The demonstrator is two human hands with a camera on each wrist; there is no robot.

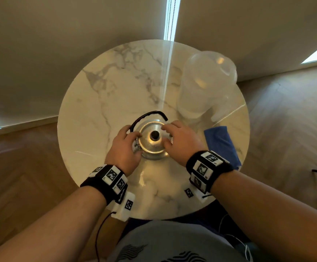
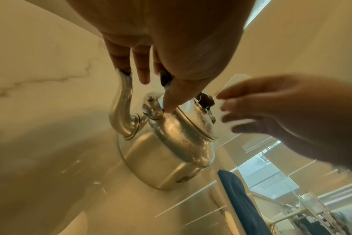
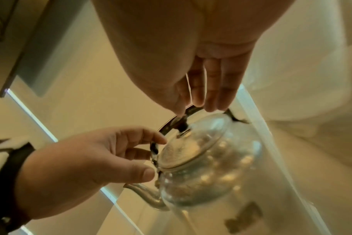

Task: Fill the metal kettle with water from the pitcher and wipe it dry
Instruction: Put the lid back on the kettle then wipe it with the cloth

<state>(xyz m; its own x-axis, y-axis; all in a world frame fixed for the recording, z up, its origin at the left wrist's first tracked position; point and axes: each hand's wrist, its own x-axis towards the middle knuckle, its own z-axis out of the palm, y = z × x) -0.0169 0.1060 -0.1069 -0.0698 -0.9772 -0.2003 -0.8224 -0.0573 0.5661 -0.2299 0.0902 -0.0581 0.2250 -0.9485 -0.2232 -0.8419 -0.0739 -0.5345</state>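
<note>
The kettle (image 1: 154, 142) stands upright near the middle of the round marble surface (image 1: 101, 87), lid (image 1: 150, 138) on, its dark handle (image 1: 146, 115) folded back toward the far side and its spout (image 2: 123, 105) pointing left. The left hand (image 1: 125, 148) is at the kettle's left side; its grip is narrow, thumb (image 2: 175, 98) touching the rim by the handle hinge, the other fingers (image 2: 119, 57) loosely bent above the spout and closed on nothing. The right hand (image 1: 180, 140) hovers over the lid's right edge, its grip relaxed and wide, fingers (image 3: 211, 89) nearly straight, just beside the handle; I cannot tell whether they touch it. The pitcher (image 1: 205, 86), clear plastic, stands at the far right of the surface. A blue cloth (image 1: 222, 144) lies at the right edge, near the right wrist.
</note>
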